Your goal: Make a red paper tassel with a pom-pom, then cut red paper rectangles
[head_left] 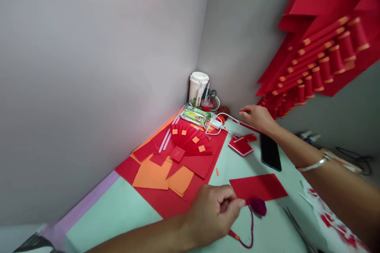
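My left hand (213, 211) is at the bottom centre, fingers pinched closed at the top of a dark red cord (251, 229) with a magenta pompom (257, 205). The cord loops down over the pale green table (118, 209). A red paper rectangle (258, 187) lies just behind the pompom. My right hand (257, 118) reaches far back towards the wall corner, fingers stretched out and holding nothing, above a thin red strip (249, 127) beside a white cable (227, 118).
A folded red paper fan (190, 142) lies on red and orange sheets (162, 176). A black phone (270, 152), small red booklet (241, 145), green packet (196, 115) and white jug (198, 87) stand farther back. Scissors (297, 227) lie right. A red paper ornament (320, 47) hangs upper right.
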Action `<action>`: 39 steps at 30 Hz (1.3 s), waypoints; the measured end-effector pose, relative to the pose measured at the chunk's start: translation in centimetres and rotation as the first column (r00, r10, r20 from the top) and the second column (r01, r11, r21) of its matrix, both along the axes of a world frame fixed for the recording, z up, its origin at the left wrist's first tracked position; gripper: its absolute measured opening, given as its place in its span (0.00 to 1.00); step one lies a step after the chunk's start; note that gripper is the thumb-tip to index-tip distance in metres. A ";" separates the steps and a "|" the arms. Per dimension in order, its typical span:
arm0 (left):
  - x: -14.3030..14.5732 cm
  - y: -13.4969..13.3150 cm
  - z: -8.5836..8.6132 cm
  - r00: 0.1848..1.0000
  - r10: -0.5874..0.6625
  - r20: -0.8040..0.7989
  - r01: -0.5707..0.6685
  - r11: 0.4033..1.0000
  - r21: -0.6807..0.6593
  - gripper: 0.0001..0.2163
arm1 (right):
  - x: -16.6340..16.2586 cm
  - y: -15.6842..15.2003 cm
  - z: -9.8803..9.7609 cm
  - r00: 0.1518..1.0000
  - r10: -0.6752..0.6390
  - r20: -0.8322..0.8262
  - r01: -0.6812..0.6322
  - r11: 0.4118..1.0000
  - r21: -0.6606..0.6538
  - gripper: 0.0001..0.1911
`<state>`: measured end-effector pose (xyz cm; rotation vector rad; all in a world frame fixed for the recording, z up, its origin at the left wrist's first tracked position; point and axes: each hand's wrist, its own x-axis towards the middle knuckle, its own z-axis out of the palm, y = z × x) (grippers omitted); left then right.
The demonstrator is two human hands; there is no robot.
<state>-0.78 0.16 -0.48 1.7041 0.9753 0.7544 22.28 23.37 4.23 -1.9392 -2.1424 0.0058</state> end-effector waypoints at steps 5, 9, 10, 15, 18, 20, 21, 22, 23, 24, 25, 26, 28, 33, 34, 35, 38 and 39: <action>-0.1 0.3 0.2 1.000 -0.019 -0.004 0.018 1.000 -0.016 0.17 | 3.0 -7.5 0.2 0.999 0.033 -0.036 -0.034 0.998 -0.044 0.12; 0.0 0.7 0.2 0.999 0.030 -0.013 -0.031 0.999 -0.029 0.17 | 4.3 -14.7 -0.7 0.990 0.080 -0.116 -0.098 0.981 -0.168 0.12; 0.0 0.8 0.2 0.999 0.031 -0.011 -0.032 0.999 -0.035 0.17 | 4.4 -16.6 -1.0 0.988 0.081 -0.132 -0.107 0.974 -0.199 0.13; 0.3 0.8 0.3 1.000 -0.012 -0.014 0.011 0.998 -0.063 0.17 | 3.7 -24.2 -3.6 0.955 0.052 -0.292 -0.147 0.938 -0.315 0.18; 0.4 0.5 0.3 0.999 -0.041 -0.032 0.039 0.998 -0.058 0.17 | 3.0 -25.9 -5.4 0.937 0.020 -0.348 -0.141 0.934 -0.327 0.23; 0.5 0.4 0.3 0.998 -0.054 -0.033 0.052 0.997 -0.053 0.17 | 2.6 -26.1 -6.3 0.934 0.023 -0.356 -0.142 0.939 -0.314 0.23; 0.5 0.4 0.3 0.998 -0.057 -0.032 0.055 0.997 -0.053 0.17 | 2.5 -26.0 -6.7 0.934 0.026 -0.356 -0.142 0.942 -0.303 0.22; 0.5 0.4 0.3 0.998 -0.057 -0.033 0.055 0.997 -0.055 0.17 | 2.3 -26.0 -7.0 0.934 0.030 -0.356 -0.142 0.946 -0.292 0.20; 0.5 0.4 0.4 0.998 -0.054 -0.036 0.052 0.997 -0.058 0.16 | 2.1 -25.9 -7.2 0.934 0.034 -0.355 -0.141 0.949 -0.281 0.18; 0.6 0.4 0.4 0.998 -0.050 -0.038 0.048 0.997 -0.063 0.16 | 1.9 -25.9 -7.2 0.935 0.037 -0.354 -0.141 0.951 -0.274 0.16; 0.6 0.5 0.4 0.998 -0.047 -0.036 0.045 0.997 -0.068 0.15 | 1.7 -25.9 -7.2 0.933 0.042 -0.358 -0.143 0.954 -0.262 0.15; 0.6 0.5 0.5 0.998 -0.048 -0.030 0.046 0.996 -0.071 0.13 | 1.5 -26.0 -7.0 0.928 0.053 -0.369 -0.151 0.959 -0.241 0.14; 0.6 0.5 0.5 0.999 -0.051 -0.006 0.051 0.996 -0.069 0.10 | 0.9 -26.3 -6.5 0.907 0.098 -0.409 -0.183 0.968 -0.173 0.15; 0.4 0.6 0.4 0.997 -0.019 0.070 0.022 0.999 -0.039 0.13 | -1.1 -27.0 -4.9 0.817 0.287 -0.501 -0.299 0.952 0.057 0.18; 0.4 0.6 0.5 0.996 -0.013 0.085 0.017 0.999 -0.045 0.14 | -1.5 -27.0 -4.6 0.797 0.316 -0.515 -0.319 0.944 0.086 0.17; 0.3 0.7 0.5 0.995 -0.012 0.102 0.017 0.998 -0.056 0.16 | -1.9 -27.0 -4.4 0.779 0.338 -0.528 -0.334 0.937 0.106 0.17; 0.2 0.8 0.6 0.983 -0.040 0.177 0.061 0.991 -0.116 0.16 | -3.1 -26.5 -3.7 0.749 0.378 -0.544 -0.355 0.922 0.153 0.16; 0.2 0.9 0.6 0.976 -0.053 0.210 0.083 0.987 -0.137 0.16 | -3.4 -26.3 -3.5 0.745 0.391 -0.541 -0.361 0.918 0.167 0.17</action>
